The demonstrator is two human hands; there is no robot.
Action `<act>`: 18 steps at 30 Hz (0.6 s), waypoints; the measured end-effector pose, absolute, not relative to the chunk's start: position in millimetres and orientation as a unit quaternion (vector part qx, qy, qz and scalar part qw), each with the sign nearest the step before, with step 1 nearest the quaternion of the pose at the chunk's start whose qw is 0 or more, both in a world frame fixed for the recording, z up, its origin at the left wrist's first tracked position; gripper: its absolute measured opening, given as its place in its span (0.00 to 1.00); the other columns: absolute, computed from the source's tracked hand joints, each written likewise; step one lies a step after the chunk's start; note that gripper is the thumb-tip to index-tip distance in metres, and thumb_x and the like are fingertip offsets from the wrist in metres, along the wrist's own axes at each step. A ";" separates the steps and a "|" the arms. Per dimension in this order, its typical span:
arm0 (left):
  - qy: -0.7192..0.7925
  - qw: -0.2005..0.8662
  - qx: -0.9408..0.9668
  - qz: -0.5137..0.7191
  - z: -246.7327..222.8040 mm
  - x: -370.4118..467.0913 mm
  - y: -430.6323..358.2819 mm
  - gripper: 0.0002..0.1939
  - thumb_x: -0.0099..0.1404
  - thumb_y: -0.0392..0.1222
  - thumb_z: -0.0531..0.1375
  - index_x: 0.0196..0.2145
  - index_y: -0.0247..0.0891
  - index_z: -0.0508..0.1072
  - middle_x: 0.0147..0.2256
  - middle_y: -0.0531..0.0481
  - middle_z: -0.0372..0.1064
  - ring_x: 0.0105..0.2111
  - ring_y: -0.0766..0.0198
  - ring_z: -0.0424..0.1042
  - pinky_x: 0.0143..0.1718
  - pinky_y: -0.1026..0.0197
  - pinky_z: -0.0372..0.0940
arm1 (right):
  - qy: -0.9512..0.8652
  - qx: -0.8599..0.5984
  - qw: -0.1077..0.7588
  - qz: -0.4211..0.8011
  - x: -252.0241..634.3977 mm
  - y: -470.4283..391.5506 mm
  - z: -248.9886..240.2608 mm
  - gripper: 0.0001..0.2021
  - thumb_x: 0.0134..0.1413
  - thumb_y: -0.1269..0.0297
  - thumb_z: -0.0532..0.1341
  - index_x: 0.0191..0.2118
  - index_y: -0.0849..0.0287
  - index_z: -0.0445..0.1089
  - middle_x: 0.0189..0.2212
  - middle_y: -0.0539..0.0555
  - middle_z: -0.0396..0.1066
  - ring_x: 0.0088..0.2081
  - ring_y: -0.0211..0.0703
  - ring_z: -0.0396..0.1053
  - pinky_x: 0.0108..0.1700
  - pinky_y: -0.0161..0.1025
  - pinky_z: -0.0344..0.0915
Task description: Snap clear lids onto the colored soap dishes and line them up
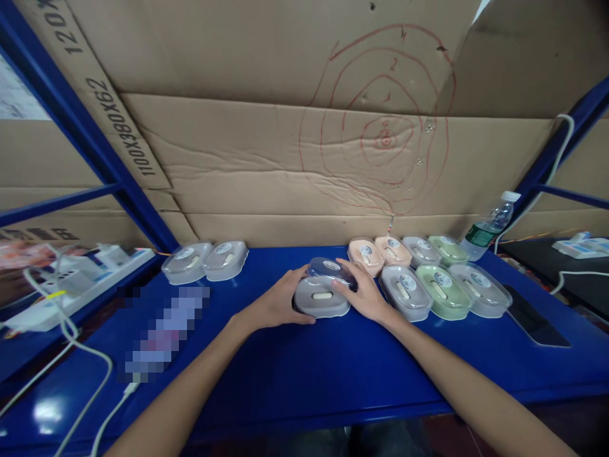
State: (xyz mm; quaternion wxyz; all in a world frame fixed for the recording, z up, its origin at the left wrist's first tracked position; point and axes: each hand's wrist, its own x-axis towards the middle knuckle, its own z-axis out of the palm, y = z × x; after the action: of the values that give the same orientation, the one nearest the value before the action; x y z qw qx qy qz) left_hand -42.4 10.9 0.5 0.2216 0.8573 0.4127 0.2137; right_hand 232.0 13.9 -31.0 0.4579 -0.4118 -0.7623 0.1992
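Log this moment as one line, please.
left hand: holding grey box | right hand: touching clear stickered top | right side: green boxes, bottle

Capped bottle (487,230), red-ringed cardboard (266,152), white power strip (92,287)

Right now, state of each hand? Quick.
Left hand: closed around the left side of the grey container.
Right hand: partly closed, touching the clear lid; whether it grips can't be told.

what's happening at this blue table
A person's left hand grasps a gray container. The right hand holds a clear lid over its far side; whether it's going on or coming off isn't clear. Two other gray containers stand to the left, seven assorted containers to the right.
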 end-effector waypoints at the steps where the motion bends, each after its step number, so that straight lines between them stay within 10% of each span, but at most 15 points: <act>1: 0.412 0.203 0.866 0.197 5.2 -43.7 10.0 0.58 0.51 0.57 0.79 0.72 0.44 0.59 0.64 0.37 0.67 0.64 0.36 0.65 0.64 0.37 0.62 | -0.765 -0.417 0.453 0.189 232.4 14.0 -30.3 0.29 0.69 0.45 0.64 0.69 0.50 0.67 0.59 0.63 0.72 0.61 0.58 0.71 0.67 0.62 0.66; 6: 0.390 0.183 0.894 0.124 27.7 -49.5 3.4 0.39 0.51 0.57 0.78 0.57 0.45 0.73 0.50 0.47 0.72 0.52 0.44 0.70 0.60 0.43 0.62 | -0.783 -0.440 0.416 0.143 231.0 15.4 -29.9 0.33 0.71 0.43 0.61 0.73 0.50 0.60 0.64 0.64 0.66 0.67 0.60 0.65 0.71 0.63 0.61; 18: 0.374 0.229 0.894 0.094 32.6 -54.3 -0.1 0.43 0.47 0.57 0.80 0.58 0.45 0.71 0.52 0.48 0.69 0.54 0.45 0.67 0.58 0.47 0.64 | -0.821 -0.459 0.325 0.099 228.9 21.0 -44.6 0.29 0.79 0.46 0.45 0.71 0.55 0.66 0.73 0.65 0.58 0.78 0.64 0.46 0.75 0.71 0.50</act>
State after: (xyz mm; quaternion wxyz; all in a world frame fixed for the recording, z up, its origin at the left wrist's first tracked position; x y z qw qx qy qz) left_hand -54.3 -0.1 32.6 0.2289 0.8938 0.3740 0.0940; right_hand 228.9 21.0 -44.6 0.3248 -0.4588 -0.8211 0.0988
